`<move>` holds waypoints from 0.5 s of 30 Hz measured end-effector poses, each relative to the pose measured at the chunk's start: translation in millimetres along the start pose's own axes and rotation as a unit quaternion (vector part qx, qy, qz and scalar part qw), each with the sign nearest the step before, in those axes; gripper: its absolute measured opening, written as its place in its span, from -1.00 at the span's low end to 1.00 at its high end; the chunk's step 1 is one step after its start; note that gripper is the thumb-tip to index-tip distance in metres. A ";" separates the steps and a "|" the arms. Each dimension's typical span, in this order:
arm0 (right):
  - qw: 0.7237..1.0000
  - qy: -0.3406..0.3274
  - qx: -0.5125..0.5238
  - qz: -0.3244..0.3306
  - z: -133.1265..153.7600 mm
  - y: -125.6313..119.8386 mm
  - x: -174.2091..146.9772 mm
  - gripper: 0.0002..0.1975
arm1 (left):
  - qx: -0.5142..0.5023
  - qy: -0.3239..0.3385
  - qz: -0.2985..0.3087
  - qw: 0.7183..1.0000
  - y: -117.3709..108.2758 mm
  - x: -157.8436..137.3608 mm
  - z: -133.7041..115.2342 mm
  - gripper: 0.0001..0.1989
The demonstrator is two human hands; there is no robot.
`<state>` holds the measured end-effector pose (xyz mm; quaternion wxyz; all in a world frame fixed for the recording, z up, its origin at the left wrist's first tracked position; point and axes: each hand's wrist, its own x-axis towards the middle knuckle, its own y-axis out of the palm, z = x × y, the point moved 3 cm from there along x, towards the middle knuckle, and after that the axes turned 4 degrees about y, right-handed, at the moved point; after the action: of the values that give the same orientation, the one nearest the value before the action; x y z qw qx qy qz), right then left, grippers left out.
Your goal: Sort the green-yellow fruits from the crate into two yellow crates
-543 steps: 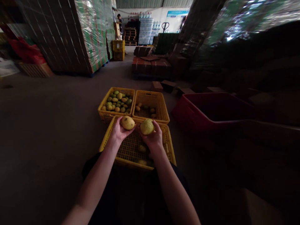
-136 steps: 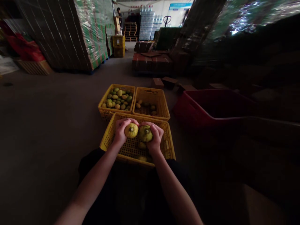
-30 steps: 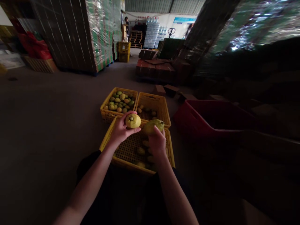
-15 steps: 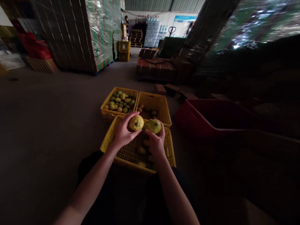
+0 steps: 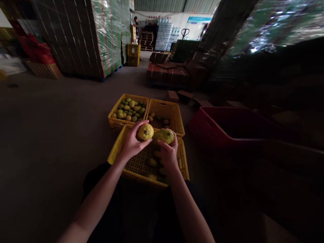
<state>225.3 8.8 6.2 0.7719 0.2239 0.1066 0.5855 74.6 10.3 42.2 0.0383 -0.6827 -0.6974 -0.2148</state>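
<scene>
My left hand [image 5: 132, 143] is curled round a yellow papaya [image 5: 146, 132], its stem end facing me. Close beside it, my right hand [image 5: 169, 148] grips a greener papaya [image 5: 165, 136], the thumb across its near side. Both fruits are held above a yellow plastic crate [image 5: 116, 150] with a slotted floor. Several papayas [image 5: 152, 162] lie in that crate's right half, partly hidden by my right hand and forearm. Beyond stand two more yellow crates: the left one [image 5: 112, 123] is full of green and yellow fruit, and the right one [image 5: 174, 111] has several pieces at its bottom.
A large red tub [image 5: 211, 126] stands to the right. Loose cardboard pieces [image 5: 172, 96] and stacked flat cartons [image 5: 167, 72] lie beyond the crates. Tall wrapped pallet stacks [image 5: 108, 40] rise on both sides. A person [image 5: 136, 23] is far back near yellow crates [image 5: 133, 54].
Both hands keep their grip on the papayas. The left one has shifted very slightly left, widening the small gap between the fruits; the view has barely moved.
</scene>
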 end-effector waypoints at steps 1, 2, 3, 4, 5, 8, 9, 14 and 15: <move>1.000 0.011 0.017 0.001 -0.6 -0.3 1.1 -0.53 | -0.004 -0.018 -0.004 1.000 -0.5 1.2 4.4 -0.42; 0.999 0.033 0.039 0.005 -1.7 -0.4 2.5 -0.55 | -0.004 -0.046 -0.017 0.999 -1.8 2.8 10.2 -0.47; 0.996 0.069 0.064 0.011 -3.5 -0.3 4.1 -0.60 | -0.002 -0.083 -0.038 0.996 -3.8 4.8 17.1 -0.53; 0.989 0.118 0.092 0.017 -6.0 -0.1 5.7 -0.65 | -0.002 -0.129 -0.066 0.990 -6.5 6.9 24.3 -0.60; 0.977 0.175 0.118 0.021 -9.1 0.2 7.0 -0.72 | -0.008 -0.177 -0.096 0.979 -9.5 8.8 31.2 -0.66; 0.930 0.328 0.160 0.031 -18.0 1.4 8.7 -0.84 | -0.098 -0.321 -0.142 0.931 -15.8 12.4 44.7 -0.72; 0.919 0.357 0.161 0.034 -20.2 1.4 9.1 -0.81 | -0.156 -0.361 -0.135 0.910 -16.1 12.8 46.1 -0.70; 0.903 0.394 0.170 0.036 -26.5 0.7 9.1 -0.75 | -0.389 -0.434 -0.124 0.803 -18.1 11.5 39.3 -0.52; 0.901 0.397 0.171 0.036 -27.2 0.6 8.6 -0.75 | -0.381 -0.425 -0.143 0.809 -20.4 11.5 38.4 -0.54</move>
<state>215.7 23.1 -16.5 0.5941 0.1053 0.4944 0.6257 63.3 35.1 6.4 -0.5560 -0.5583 -0.5959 -0.1549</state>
